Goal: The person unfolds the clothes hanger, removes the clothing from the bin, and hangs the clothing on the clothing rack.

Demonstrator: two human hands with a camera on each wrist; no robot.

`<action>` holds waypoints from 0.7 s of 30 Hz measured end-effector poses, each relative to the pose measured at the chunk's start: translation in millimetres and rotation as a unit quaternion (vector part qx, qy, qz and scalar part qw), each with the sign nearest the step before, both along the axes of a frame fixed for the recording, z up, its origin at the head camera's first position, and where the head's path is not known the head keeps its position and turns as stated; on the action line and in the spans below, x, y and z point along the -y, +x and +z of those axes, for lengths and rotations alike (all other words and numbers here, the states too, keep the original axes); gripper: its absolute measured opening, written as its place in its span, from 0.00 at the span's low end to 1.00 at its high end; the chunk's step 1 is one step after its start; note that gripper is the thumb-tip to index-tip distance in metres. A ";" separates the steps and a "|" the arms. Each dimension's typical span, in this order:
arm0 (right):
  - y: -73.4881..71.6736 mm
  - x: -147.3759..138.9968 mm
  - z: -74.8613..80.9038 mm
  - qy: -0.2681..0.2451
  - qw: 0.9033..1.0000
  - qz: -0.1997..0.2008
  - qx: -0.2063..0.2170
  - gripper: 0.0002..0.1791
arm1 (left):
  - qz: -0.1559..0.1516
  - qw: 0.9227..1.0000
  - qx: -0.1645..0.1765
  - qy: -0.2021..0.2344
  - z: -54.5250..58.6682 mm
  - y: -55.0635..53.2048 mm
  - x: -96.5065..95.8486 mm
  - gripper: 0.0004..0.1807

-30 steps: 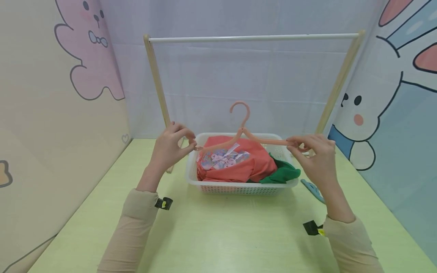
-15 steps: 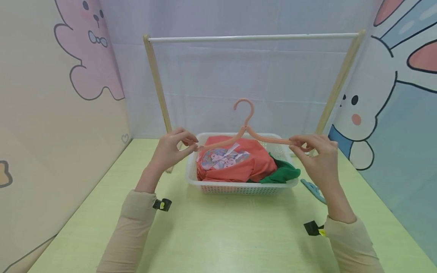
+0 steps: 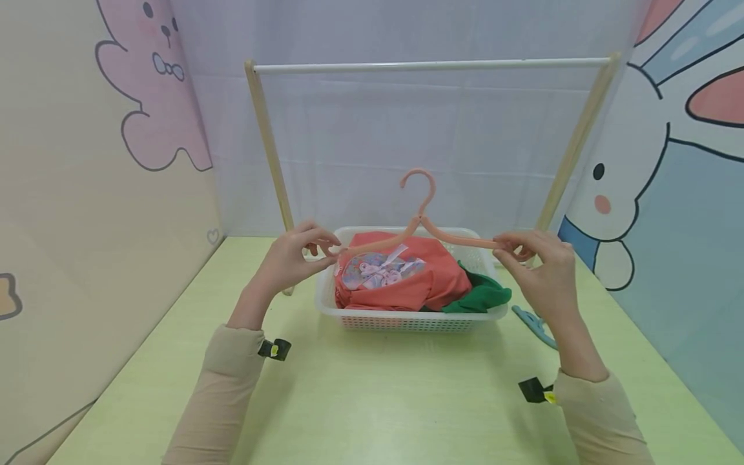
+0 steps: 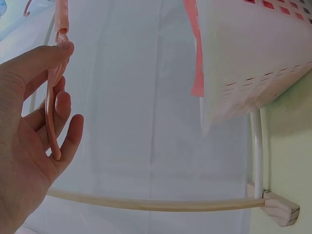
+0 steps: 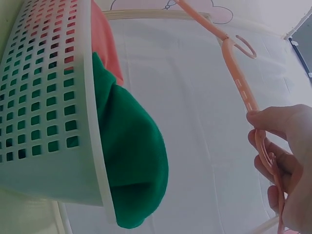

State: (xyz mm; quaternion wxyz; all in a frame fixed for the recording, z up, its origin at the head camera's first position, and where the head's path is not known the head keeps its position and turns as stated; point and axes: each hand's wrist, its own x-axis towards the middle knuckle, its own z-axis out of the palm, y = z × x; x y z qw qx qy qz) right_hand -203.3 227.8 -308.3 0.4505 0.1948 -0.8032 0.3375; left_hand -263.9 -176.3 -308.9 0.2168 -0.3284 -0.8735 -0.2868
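Observation:
A salmon-pink clothes hanger is held up over the basket, hook upward, its two arms spread wide. My left hand pinches the end of its left arm between thumb and forefinger. The tip of that arm runs down past the palm in the left wrist view. At the other end my right hand grips the right arm with thumb and fingers; a looped end piece of the hanger shows by the fingers. Below, a white basket holds a coral-red garment with a floral patch and a green garment.
Behind the basket stands a clothes rack with a white rail and wooden side posts. A blue hanger lies on the pale green table, right of the basket, close to my right wrist. Printed walls enclose both sides.
The hanger has shifted slightly to the right, its hook now farther right. My left hand has dropped a little, and my right hand has moved slightly right with the hanger.

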 end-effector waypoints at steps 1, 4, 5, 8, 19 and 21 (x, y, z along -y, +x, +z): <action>-0.4 -0.9 0.1 0.005 1.000 0.003 0.000 0.14 | 0.001 1.000 0.001 0.001 -0.3 -0.3 0.1 0.12; -2.3 -4.3 -0.4 0.025 1.000 0.009 0.005 0.14 | -0.002 1.000 0.006 0.006 -0.9 -0.9 0.6 0.12; -2.7 -5.3 -0.9 0.030 0.999 0.008 0.009 0.13 | -0.003 1.000 0.009 0.009 -1.1 -1.1 0.7 0.12; -3.1 -7.5 -3.0 0.036 0.999 0.005 0.037 0.13 | -0.005 1.000 0.015 0.027 -1.8 -2.2 1.3 0.12; -0.5 -10.9 -1.3 0.077 0.990 0.043 0.114 0.13 | 0.024 0.995 0.019 0.091 -0.9 -0.4 1.5 0.13; -1.0 -12.5 0.4 0.090 0.985 0.065 0.132 0.13 | 0.034 0.994 0.026 0.099 -1.3 -0.3 1.4 0.13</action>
